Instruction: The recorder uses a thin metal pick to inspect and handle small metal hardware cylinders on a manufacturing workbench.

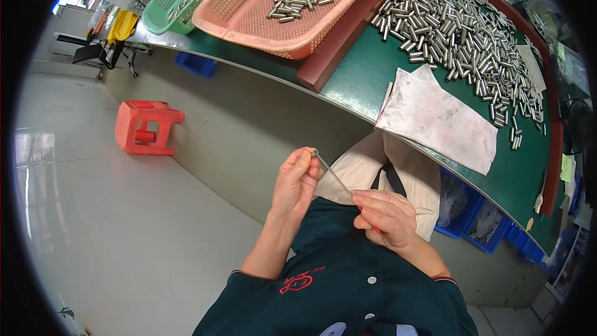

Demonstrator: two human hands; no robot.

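In front of my lap, my left hand (295, 182) pinches a small metal cylinder (314, 154) between thumb and fingertips. Most of that piece is hidden by the fingers. My right hand (388, 214) is closed around a thin metal rod tool (336, 177) with a red handle, of which only a bit shows below the fingers. The rod slants up to the left, and its far tip meets the cylinder at my left fingertips. Whether the tip is inside the piece or only against it, I cannot tell.
A green-topped bench (354, 81) carries a heap of short metal cylinders (454, 31), a stained cloth (438, 118) at its edge, a pink basket (249, 25) with several cylinders, and a green basket (168, 6). A red stool (146, 127) stands on the floor; blue bins (479, 224) sit under the bench.
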